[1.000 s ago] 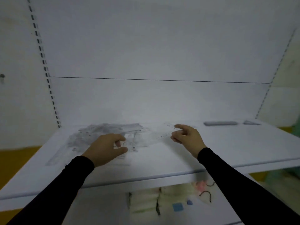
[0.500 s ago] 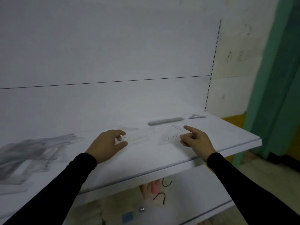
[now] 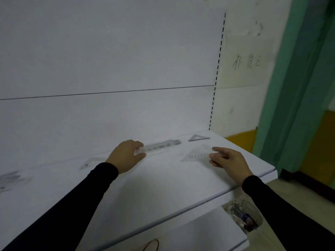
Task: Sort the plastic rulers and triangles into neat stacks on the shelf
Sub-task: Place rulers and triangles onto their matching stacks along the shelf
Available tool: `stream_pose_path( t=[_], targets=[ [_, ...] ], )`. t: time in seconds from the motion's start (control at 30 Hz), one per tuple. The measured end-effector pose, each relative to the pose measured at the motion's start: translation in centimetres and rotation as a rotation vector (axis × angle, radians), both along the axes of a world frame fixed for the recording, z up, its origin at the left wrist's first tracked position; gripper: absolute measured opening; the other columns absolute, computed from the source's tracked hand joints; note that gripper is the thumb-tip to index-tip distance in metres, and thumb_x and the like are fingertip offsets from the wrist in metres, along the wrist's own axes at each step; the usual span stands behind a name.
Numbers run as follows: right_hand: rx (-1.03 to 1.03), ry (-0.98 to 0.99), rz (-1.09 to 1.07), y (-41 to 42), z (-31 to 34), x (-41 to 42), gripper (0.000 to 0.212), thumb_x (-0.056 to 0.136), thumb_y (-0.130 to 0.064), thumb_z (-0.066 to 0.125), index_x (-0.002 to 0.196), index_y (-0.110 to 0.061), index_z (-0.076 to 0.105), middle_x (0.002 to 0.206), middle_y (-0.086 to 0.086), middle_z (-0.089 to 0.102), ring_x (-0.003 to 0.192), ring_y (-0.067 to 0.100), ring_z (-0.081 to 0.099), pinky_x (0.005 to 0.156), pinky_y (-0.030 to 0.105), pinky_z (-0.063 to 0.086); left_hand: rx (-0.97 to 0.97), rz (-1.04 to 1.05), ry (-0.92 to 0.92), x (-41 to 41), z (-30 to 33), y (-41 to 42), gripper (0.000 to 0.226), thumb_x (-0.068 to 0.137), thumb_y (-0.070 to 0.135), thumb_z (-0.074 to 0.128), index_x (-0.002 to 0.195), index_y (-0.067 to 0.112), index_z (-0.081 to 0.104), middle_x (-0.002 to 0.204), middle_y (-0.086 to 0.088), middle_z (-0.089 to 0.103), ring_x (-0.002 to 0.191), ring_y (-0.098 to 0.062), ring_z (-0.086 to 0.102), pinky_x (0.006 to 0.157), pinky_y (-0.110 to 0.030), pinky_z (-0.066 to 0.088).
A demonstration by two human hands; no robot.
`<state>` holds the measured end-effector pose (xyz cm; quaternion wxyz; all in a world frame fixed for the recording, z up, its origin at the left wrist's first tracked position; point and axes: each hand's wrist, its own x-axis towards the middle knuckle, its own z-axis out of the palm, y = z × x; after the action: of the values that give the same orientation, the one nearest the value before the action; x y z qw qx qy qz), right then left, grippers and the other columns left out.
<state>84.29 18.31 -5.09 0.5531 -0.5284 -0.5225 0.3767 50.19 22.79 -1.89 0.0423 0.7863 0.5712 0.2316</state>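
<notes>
My left hand (image 3: 126, 155) pinches the near end of a clear plastic ruler (image 3: 154, 148), which lies over the ruler stack (image 3: 170, 143) at the back of the white shelf (image 3: 163, 180). My right hand (image 3: 227, 161) pinches a clear triangle (image 3: 196, 153) by its right corner, just in front of a small triangle stack (image 3: 198, 138) near the shelf's right end. Another clear triangle (image 3: 90, 163) lies flat to the left of my left wrist. The blurred pile of unsorted pieces (image 3: 10, 178) shows at the far left edge.
The shelf's right end (image 3: 272, 171) drops off beside a green door frame (image 3: 297, 84). A slotted upright (image 3: 216, 73) runs up the back panel. A lower shelf (image 3: 208, 232) holds a clear bag of items (image 3: 243, 216).
The view swung right, so the loose pile slid to the far left. Both hands carried their pieces rightward; the ruler now reaches the ruler stack and the triangle sits before the triangle stack.
</notes>
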Motion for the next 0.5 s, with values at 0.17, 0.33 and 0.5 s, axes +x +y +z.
stream_pose_path(
  t=[0.17, 0.33, 0.5],
  targets=[
    [-0.004, -0.180, -0.057, 4.4, 0.3, 2.4, 0.037, 0.082, -0.026, 0.070, 0.116, -0.012, 0.065, 0.095, 0.003, 0.071, 0.085, 0.017, 0.069, 0.081, 0.027, 0.056, -0.066, -0.015, 0.044, 2.6, -0.9, 6.8, 0.041, 0.092, 0.038, 0.055, 0.127, 0.018, 0.054, 0.123, -0.005, 0.056, 0.113, -0.021, 0.051, 0.095, -0.029, 0.037],
    [0.012, -0.323, -0.065, 8.9, -0.1, 4.0, 0.032, 0.081, -0.034, 0.071, 0.110, -0.024, 0.066, 0.104, -0.012, 0.064, 0.095, -0.005, 0.057, 0.072, 0.008, 0.041, -0.107, 0.005, 0.107, 4.2, -2.0, 11.3, 0.041, 0.093, 0.038, 0.052, 0.128, 0.017, 0.052, 0.127, -0.005, 0.054, 0.117, -0.022, 0.049, 0.097, -0.029, 0.036],
    [0.044, -0.385, -0.025, 14.2, -0.9, 5.9, 0.031, 0.079, -0.038, 0.072, 0.108, -0.026, 0.067, 0.107, -0.012, 0.060, 0.101, 0.002, 0.058, 0.082, 0.014, 0.043, -0.184, 0.023, 0.223, 5.3, -3.1, 12.9, 0.041, 0.093, 0.039, 0.052, 0.127, 0.017, 0.053, 0.127, -0.004, 0.055, 0.116, -0.021, 0.051, 0.096, -0.025, 0.036]
  ],
)
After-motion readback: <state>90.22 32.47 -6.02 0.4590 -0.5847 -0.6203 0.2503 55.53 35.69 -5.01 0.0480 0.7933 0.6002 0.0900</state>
